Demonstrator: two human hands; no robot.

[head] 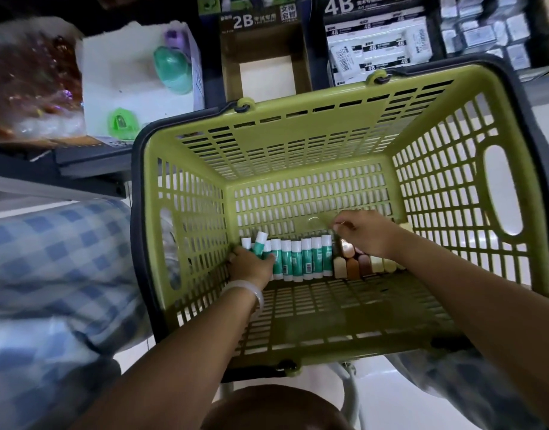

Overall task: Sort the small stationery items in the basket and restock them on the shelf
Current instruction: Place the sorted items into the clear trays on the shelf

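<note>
Shelf: dark shelving (211, 57) across the top of the frame, cardboard boxes printed 2B (251, 21) and 4B (369, 51).
Basket: green slotted plastic basket (301, 131), centre frame, dark rim.
Glue sticks: smooth white-and-green cylinders (298, 259) in a row, lower left of the basket floor.
Brown items: small blocky pieces (357, 266) beside them.
My left hand (251, 263): fingers curled around the leftmost sticks.
My right hand (366, 232): fingertips pinched together; what they pinch I cannot tell.

Position: head-mounted, above the green basket (344, 125), close.
Facing: steeply down and forward, toward the shelf (90, 162) at the far side.
Lens: wide-angle, edges bent; far left corner blurred, probably by motion.
Overlap: none, single view.
</note>
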